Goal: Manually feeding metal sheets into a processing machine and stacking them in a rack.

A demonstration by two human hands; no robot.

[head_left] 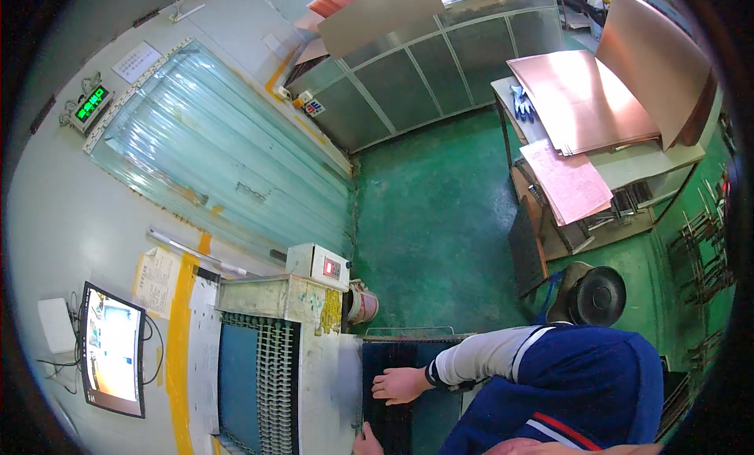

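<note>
My right hand [399, 385] rests palm down on a dark flat panel [386, 427], its fingers stretched to the left and holding nothing that shows. Its arm, in a blue and white sleeve, comes in from the right. Below it, my left hand [367, 441] is partly cut off by the lower edge of the picture. Its visible fingers reach upward by the panel's left edge, next to the pale machine top [330, 400]. To the left, a blue board [238, 376] lies beside the conveyor rollers [276, 384] in the machine's opening.
A control box [318, 266] sits on the machine, with a bucket [363, 304] behind it. A monitor [112, 349] hangs on the left wall near a clear strip curtain [228, 141]. Copper sheets [585, 101] are stacked on a table at right, near a round black stool [597, 296].
</note>
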